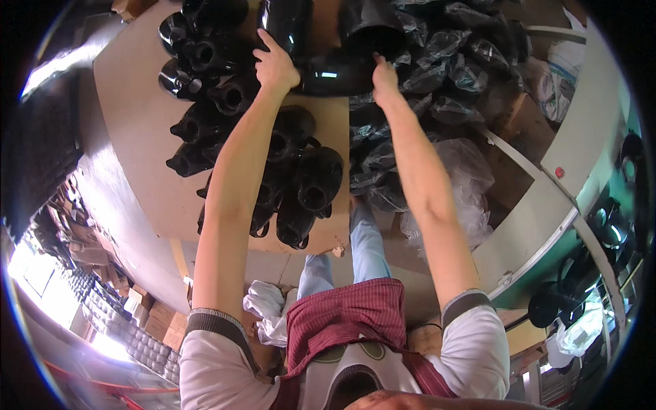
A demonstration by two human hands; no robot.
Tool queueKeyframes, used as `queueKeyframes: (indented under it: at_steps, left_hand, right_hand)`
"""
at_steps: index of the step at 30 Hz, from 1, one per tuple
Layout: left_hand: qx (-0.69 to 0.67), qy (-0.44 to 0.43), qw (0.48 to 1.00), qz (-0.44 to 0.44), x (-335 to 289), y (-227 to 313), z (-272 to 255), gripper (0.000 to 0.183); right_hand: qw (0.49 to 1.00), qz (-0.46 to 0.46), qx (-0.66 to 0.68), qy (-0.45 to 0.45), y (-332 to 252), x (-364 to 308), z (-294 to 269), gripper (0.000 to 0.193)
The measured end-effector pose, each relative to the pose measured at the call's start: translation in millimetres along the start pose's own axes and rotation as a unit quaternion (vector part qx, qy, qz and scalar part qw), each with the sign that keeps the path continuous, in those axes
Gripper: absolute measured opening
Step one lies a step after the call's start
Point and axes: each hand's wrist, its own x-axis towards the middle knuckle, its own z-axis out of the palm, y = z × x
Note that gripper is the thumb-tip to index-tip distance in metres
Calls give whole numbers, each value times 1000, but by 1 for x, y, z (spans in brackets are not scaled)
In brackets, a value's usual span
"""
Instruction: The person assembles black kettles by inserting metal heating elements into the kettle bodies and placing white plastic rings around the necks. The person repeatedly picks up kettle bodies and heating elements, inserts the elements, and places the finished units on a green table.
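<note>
At the far side of the table, a glossy black cylindrical container lies sideways between my two hands. My left hand grips its left end, with the index finger stretched out against another shiny black container. My right hand is closed at its right end, with the fingertips partly hidden. Just beyond, a wide black container shows its dark open mouth. Several black jug-like pieces with spouts and round openings lie in groups around my left forearm.
Black pieces in clear plastic bags are heaped to the right. Crumpled clear bags lie by my right forearm. The tan tabletop extends left. A metal rail and a pale curved panel border the right side.
</note>
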Motion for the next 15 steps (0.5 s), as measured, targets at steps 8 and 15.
queueKeyframes:
  at_steps: [8, 15]
  left_hand:
    - [-135, 78, 947, 281, -125, -22, -27, 104]
    - [-457, -63, 809, 364, -216, 92, -115, 108]
  right_hand:
    - [975, -192, -86, 78, -33, -200, -101, 39]
    - [972, -192, -89, 101, -103, -433, -262, 33]
